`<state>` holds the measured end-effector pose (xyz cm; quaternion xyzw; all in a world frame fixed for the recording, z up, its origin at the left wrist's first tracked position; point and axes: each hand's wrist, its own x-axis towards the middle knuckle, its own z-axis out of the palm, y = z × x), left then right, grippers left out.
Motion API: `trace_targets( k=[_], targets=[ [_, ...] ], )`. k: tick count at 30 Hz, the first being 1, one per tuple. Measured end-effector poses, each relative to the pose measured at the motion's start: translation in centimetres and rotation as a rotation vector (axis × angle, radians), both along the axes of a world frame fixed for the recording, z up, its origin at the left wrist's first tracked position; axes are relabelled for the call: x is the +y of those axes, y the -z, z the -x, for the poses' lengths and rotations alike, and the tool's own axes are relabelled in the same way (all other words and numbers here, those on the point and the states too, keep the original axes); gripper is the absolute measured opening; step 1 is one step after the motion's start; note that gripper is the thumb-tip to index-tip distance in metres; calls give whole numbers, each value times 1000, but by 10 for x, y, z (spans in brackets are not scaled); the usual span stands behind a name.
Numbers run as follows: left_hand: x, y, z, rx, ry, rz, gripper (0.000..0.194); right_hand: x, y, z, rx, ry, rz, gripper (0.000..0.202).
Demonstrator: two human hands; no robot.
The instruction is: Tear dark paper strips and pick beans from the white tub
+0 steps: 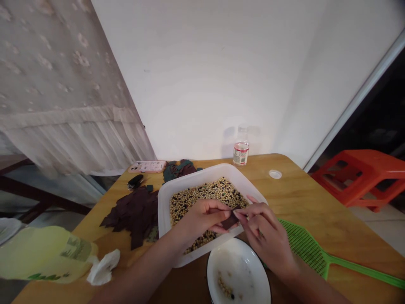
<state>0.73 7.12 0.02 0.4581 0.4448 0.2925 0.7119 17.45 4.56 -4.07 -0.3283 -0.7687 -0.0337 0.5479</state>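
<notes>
Both hands meet over the near right side of a white plastic tub [165, 211]. The tub holds a mass of small round beads [193, 207], mostly cream with black ones among them. My left hand [207, 215] pinches a small dark brown piece [229, 221], flat and cloth-like, between thumb and fingers. At its upper right edge, the fingertips of my right hand [262, 226] are closed on the same piece. Just below the hands sits a white bowl [249, 261] with a dark rim, and a short row of beads [224, 289] lies in it.
Left of the tub lies a heap of dark brown pieces [134, 211]; green pieces [177, 169] lie behind. Around are a phone [147, 166], a black object [135, 182], a crumpled tissue [103, 267], a yellow container [41, 253], a bottle [241, 147], a white lid [275, 174] and a green swatter [303, 245].
</notes>
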Motion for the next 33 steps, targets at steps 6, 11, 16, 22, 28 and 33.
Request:
trace_targets(
  k=[6,11,16,22,28,33],
  targets=[
    [-1,0,0,18,-4,-11,40,1,1,0,12,-3,-5,28],
    [-1,-1,1,23,2,-18,39,3,0,-1,30,20,1,26],
    [-1,-2,0,33,2,-19,37,4,-1,-1,40,37,-15,30],
    [-2,-2,1,27,-3,-16,38,5,-3,-4,25,29,-20,32],
    [-1,0,2,3,-28,-27,38,7,-2,-6,28,54,-26,33],
    [-1,0,2,12,-18,-16,40,5,-4,-5,33,29,-23,30]
  ],
)
